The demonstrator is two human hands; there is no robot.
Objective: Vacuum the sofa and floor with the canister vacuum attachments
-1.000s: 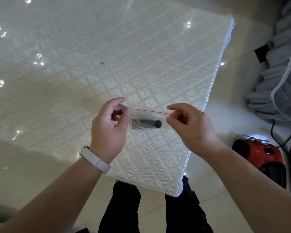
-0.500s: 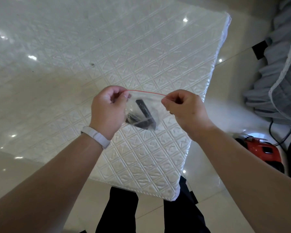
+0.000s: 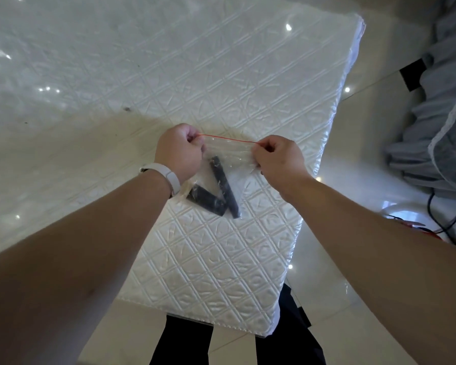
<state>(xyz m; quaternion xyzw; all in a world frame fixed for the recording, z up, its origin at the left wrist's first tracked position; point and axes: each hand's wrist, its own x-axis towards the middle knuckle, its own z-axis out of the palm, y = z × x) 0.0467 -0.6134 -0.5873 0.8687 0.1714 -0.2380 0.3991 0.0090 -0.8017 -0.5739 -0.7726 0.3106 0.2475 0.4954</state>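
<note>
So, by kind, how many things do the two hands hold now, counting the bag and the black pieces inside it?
Clear zip bag: 1, pinched at its top by left hand and right hand
Black attachments inside: 2
Total: 3

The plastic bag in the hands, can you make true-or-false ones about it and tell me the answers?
1. The left hand and the right hand both pinch the top edge of the bag. True.
2. The bag holds one red piece. False: it holds two dark pieces.
3. The white band is on the right wrist. False: it is on the left wrist.
4. Below the bag is a white quilted cushion. True.
</note>
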